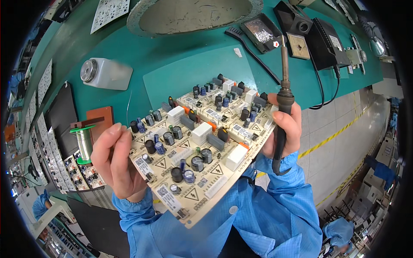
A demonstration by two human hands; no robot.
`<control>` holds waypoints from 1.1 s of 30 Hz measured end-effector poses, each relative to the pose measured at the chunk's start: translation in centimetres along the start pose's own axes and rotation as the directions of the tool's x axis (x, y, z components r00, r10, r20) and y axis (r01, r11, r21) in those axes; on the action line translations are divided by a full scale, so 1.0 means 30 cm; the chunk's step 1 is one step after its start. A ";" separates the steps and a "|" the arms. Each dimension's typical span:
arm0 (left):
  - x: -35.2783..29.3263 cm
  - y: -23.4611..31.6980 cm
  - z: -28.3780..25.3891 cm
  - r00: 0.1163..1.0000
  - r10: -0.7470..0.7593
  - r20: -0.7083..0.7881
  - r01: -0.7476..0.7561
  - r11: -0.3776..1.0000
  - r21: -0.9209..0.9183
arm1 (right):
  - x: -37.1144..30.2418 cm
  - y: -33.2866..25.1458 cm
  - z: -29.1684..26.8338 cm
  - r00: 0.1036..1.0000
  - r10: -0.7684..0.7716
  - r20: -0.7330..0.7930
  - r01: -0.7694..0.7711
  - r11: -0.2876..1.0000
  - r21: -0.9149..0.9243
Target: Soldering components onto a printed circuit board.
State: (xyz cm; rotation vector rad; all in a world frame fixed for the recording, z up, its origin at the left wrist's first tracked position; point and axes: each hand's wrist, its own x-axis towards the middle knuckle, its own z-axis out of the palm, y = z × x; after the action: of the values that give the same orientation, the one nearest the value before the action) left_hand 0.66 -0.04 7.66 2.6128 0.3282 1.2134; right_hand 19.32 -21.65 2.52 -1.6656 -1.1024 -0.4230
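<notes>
A cream circuit board panel, set with capacitors, white blocks and grey parts, is held tilted in front of me. My left hand grips its left edge between thumb and fingers. A thin wire rises by those fingertips; whether they pinch it I cannot tell. In my right hand is a soldering iron, its tip pointing up and away from the board. The same hand also supports the panel's right edge, some fingers hidden behind it.
A solder wire spool stands left, near a white bottle and several boards. At the back are a large round lamp or lens rim, a brush, a solder scrap tray, an iron stand and a black soldering station with cables.
</notes>
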 end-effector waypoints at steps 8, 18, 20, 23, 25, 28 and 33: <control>0.058 0.030 0.002 0.996 0.081 -0.024 -0.083 0.993 -0.086 | -0.036 0.031 -0.007 0.997 0.072 -0.035 -0.070 0.996 0.049; 0.112 0.040 0.030 0.984 0.122 -0.133 -0.141 0.978 -0.152 | -0.038 0.061 -0.009 0.993 0.105 -0.061 -0.098 0.988 0.116; 0.114 0.043 0.032 0.983 0.119 -0.140 -0.141 0.977 -0.160 | -0.036 0.058 -0.009 0.992 0.105 -0.073 -0.097 0.990 0.103; 0.116 0.044 0.031 0.986 0.102 -0.130 -0.124 0.976 -0.177 | -0.026 0.051 -0.012 0.993 0.109 -0.049 -0.104 0.990 0.090; 0.116 0.042 0.031 0.987 0.085 -0.135 -0.109 0.978 -0.180 | -0.015 0.048 -0.011 0.994 0.091 -0.066 -0.087 0.994 0.058; 0.112 0.034 0.036 0.987 0.079 -0.137 -0.104 0.977 -0.187 | -0.001 0.037 -0.007 0.994 0.089 -0.064 -0.081 0.990 0.115; 0.096 -0.002 0.045 0.985 0.062 -0.163 -0.095 0.975 -0.201 | 0.023 0.010 0.002 0.996 0.073 -0.050 -0.068 0.993 0.092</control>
State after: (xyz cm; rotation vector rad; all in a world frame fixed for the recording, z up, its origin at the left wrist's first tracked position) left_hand 3.51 0.71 8.86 2.3785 0.1174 1.4012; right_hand 19.91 -21.30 2.82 -1.6005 -1.0061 -0.3646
